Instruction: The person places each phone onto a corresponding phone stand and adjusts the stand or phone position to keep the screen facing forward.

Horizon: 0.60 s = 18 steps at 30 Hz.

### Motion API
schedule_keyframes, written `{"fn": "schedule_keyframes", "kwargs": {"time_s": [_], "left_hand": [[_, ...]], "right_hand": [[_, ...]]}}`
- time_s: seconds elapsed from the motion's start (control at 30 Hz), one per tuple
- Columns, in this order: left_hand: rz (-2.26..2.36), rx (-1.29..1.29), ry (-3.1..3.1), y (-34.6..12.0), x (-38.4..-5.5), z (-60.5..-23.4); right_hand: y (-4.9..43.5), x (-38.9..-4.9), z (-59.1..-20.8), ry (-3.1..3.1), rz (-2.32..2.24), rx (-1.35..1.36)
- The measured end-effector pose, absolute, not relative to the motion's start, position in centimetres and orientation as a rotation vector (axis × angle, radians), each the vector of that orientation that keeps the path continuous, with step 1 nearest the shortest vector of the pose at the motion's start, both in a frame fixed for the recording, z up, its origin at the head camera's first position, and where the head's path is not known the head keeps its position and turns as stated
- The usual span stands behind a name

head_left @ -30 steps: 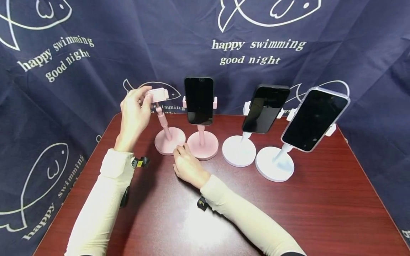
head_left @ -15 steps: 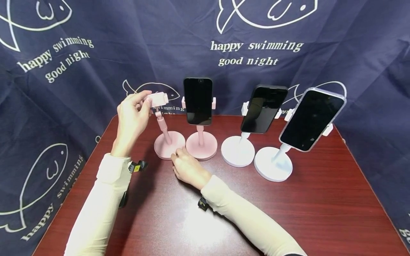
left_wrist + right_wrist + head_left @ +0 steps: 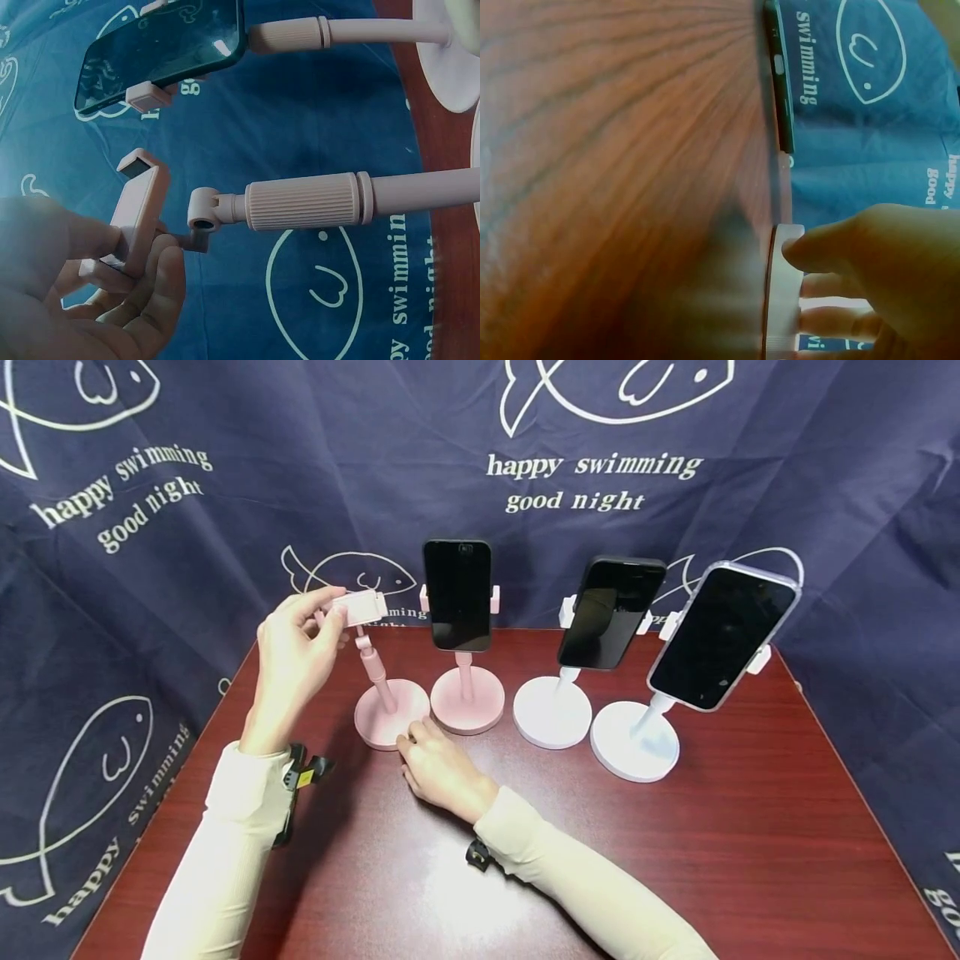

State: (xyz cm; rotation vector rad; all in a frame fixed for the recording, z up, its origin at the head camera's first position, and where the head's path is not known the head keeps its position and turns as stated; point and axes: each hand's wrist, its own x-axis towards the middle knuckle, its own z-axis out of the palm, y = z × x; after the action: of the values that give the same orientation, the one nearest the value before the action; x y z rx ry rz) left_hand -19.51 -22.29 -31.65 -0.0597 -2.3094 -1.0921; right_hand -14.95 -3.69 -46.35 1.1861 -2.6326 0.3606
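A pink phone stand with no phone in it stands at the left end of a row. My left hand pinches its clamp between thumb and fingers. In the left wrist view the clamp tilts on its bent joint, just above the ribbed collar. My right hand holds the front edge of the round base, with the thumb on its rim and the fingers over its top. Close to its right is another pink stand carrying a black phone.
Two white stands hold a black phone and a larger phone in a light case on the right. A dark phone lies on the table by my left forearm. A blue printed cloth hangs behind.
The leftmost pink stand has slid toward me, its base now nearer than its neighbour's. My left hand has come lower and nearer with the clamp; my right hand stays at the base.
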Motion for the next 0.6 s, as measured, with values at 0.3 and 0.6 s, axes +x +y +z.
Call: {"fn": "schedule_keyframes", "kwargs": {"time_s": [0.3, 0.6], "left_hand": [[-1.078, -0.023, -2.39, -22.5, -18.0, -32.9], [-1.054, -0.047, -2.525, -23.3, -16.6, -34.2]], "right_hand": [[-3.5, -14.5, -46.2, -2.767, 0.398, 1.196], [-3.2, -13.6, -45.7, -2.774, 0.422, 1.232]]}}
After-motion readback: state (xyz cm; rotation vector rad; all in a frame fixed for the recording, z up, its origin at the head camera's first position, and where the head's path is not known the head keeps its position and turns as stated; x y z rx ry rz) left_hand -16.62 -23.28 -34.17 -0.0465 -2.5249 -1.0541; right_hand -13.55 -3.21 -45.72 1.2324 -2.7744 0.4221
